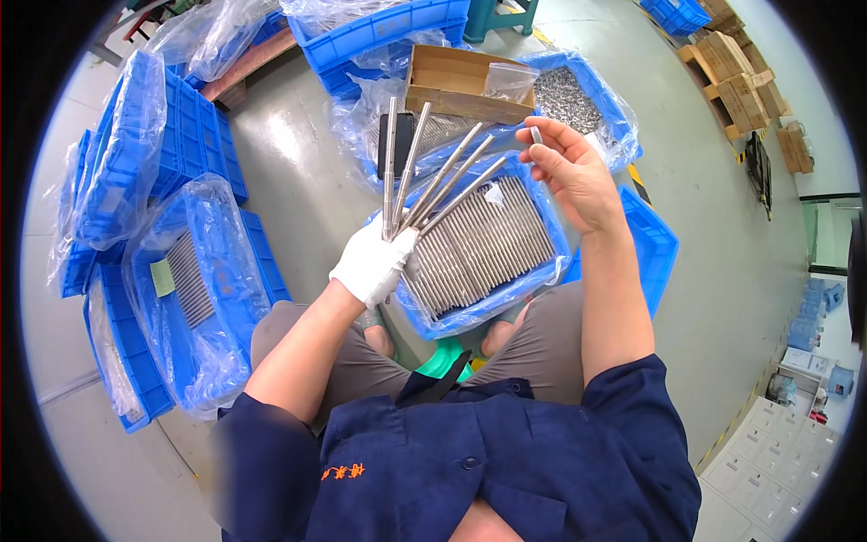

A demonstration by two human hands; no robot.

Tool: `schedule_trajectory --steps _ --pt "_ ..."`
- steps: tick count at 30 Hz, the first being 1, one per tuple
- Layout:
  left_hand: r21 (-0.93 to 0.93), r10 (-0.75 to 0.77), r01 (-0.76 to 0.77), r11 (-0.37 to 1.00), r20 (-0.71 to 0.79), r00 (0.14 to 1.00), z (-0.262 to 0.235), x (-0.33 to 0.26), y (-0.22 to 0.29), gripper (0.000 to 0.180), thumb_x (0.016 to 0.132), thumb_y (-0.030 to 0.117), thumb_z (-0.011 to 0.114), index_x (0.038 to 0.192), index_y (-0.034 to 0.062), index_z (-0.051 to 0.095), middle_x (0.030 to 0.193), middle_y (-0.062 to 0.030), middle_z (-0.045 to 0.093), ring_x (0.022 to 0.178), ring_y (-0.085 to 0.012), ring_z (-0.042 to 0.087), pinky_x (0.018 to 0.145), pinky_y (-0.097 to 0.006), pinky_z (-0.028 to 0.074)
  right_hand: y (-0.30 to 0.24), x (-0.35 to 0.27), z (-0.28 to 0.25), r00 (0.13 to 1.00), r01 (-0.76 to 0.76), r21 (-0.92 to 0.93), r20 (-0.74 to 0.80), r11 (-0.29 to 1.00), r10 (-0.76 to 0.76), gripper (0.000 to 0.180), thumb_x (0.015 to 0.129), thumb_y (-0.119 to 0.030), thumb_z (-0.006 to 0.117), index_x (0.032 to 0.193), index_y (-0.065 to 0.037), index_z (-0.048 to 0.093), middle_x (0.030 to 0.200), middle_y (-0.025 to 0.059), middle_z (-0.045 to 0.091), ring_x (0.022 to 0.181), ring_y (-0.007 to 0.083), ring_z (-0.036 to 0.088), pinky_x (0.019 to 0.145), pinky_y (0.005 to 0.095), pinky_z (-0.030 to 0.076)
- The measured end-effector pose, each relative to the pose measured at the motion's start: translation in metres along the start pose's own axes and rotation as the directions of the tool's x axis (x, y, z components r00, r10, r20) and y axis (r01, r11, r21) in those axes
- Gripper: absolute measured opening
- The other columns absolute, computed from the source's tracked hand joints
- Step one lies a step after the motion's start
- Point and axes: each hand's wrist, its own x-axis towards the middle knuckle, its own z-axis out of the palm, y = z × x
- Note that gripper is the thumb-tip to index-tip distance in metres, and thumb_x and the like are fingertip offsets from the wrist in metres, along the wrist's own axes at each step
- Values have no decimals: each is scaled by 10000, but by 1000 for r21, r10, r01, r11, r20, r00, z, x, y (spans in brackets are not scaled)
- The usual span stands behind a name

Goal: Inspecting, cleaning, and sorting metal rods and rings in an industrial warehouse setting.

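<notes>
My left hand (372,264), in a white glove, grips several slim metal rods (412,163) by their lower ends. They fan out upward and away from me. Higher up on the right, my bare right hand (582,181) pinches a small grey metal piece (536,135) between thumb and fingers, apart from the rods. Below both hands stands a blue crate (562,242) lined with clear plastic. Rows of similar metal rods (479,239) lie side by side in it, with a scrap of white on top.
Beyond the crate, an open cardboard box (465,101) holding a plastic bag rests over another rod crate, beside a black flat object (403,135). Small metal parts (567,98) fill a lined bin at far right. Blue crates (203,149) stand stacked on the left; wooden pallets (722,77) lie far right.
</notes>
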Motion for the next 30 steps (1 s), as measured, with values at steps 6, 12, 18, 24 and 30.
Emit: schedule_trajectory --steps 6,12,18,24,30 --pt "152 -27 26 988 6 1000 -2 -3 12 233 820 222 471 935 21 501 656 -39 597 616 -118 530 610 -244 427 17 6 4 985 -163 203 -21 965 171 277 800 -98 552 1065 -30 507 968 89 572 666 66 537 577 178 438" --pt "161 -29 23 987 35 999 -3 -8 25 259 822 232 472 965 18 504 719 -46 615 713 -117 545 685 -240 422 13 4 -5 967 -220 312 191 924 166 308 799 -93 551 1095 -30 494 969 103 570 639 47 522 575 147 461" --pt "192 47 -50 980 18 999 -8 -6 15 242 815 234 494 949 36 530 757 -50 618 765 -129 541 738 -249 410 7 3 -4 955 -235 296 246 926 164 312 782 -67 557 1088 -32 506 952 110 575 634 62 523 580 166 469" --pt "217 77 -82 973 31 997 -10 -7 11 232 802 234 514 930 42 542 755 -61 615 761 -146 545 736 -251 409 -2 -1 -4 958 -222 96 204 970 199 309 755 -50 578 1058 -27 523 917 100 589 685 93 554 589 193 476" --pt "232 49 -55 971 30 998 -8 -5 11 191 812 169 511 951 44 551 768 -38 604 740 -103 523 722 -247 404 1 -2 0 966 -222 -76 115 972 230 315 730 -29 599 1036 -19 528 919 100 591 691 103 560 591 211 475"
